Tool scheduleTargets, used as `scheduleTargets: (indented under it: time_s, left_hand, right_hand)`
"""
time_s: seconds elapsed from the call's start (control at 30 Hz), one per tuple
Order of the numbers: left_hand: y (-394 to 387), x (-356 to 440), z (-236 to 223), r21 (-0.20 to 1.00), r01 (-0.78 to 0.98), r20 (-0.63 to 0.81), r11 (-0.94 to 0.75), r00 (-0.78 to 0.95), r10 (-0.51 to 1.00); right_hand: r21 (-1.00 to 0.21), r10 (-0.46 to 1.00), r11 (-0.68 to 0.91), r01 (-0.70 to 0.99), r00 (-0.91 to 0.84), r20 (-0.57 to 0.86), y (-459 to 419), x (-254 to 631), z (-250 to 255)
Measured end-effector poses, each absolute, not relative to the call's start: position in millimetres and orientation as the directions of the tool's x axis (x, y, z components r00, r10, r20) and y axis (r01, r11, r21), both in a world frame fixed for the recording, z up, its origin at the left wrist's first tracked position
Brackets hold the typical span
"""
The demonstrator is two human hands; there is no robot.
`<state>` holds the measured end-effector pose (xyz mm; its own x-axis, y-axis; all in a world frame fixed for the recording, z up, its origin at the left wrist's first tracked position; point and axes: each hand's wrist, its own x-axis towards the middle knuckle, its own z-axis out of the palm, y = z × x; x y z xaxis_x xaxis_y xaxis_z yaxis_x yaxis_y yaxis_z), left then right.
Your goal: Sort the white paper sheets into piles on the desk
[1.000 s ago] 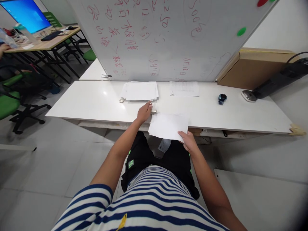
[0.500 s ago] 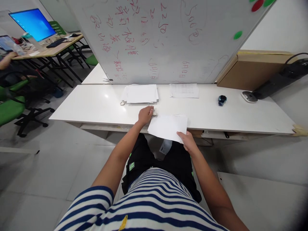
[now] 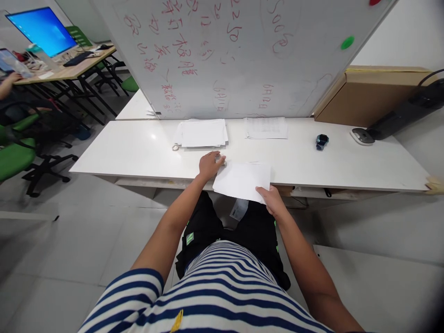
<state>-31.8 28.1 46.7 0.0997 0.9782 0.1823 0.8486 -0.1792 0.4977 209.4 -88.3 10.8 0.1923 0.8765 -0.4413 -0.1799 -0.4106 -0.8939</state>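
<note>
Several white sheets of paper lie together at the front edge of the white table, partly overhanging it. My right hand is closed on their lower right corner, thumb on top. At their upper left corner is my left hand, its thumb and fingers curled around a small pale thing that I cannot make out. Just beyond, a stack of paper rests on the table, with a small ring by its lower left corner. Farther right lies a thin set of printed sheets.
On the white table are a watch and a computer mouse. A whiteboard stands along the back, beside a cardboard box. At far left, another person's hand is by a desk with a monitor.
The thumb of my left hand has moved slightly outward, and the small thing there now shows differently. My right hand still grips the sheets. The view has shifted slightly.
</note>
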Motion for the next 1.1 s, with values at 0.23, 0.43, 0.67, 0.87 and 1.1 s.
scheduleTargets:
  time_s: [0.23,0.43,0.67,0.87,1.1]
  left_hand:
    - [31,-22,46,0.407,0.909,0.123,-0.096,0.049,0.991]
    - [33,-19,44,0.336,0.933,0.105,-0.127,0.097,0.990]
    - [28,-23,48,0.354,0.927,0.107,-0.125,0.093,0.990]
    - [32,-27,48,0.452,0.884,0.125,-0.121,0.071,0.990]
    - [29,-32,53,0.496,0.853,0.113,-0.159,0.118,0.987]
  right_hand:
    - [-0.892,0.865,-0.445,-0.075,0.223,-0.450,-86,210,22]
    - [-0.902,0.874,-0.430,-0.018,0.242,-0.421,-88,210,22]
    - [-0.909,0.882,-0.415,-0.023,0.234,-0.409,-86,211,16]
    - [-0.910,0.878,-0.410,-0.065,0.242,-0.413,-97,209,10]
    - [-0.963,0.861,-0.241,-0.116,0.432,-0.268,-91,244,54]
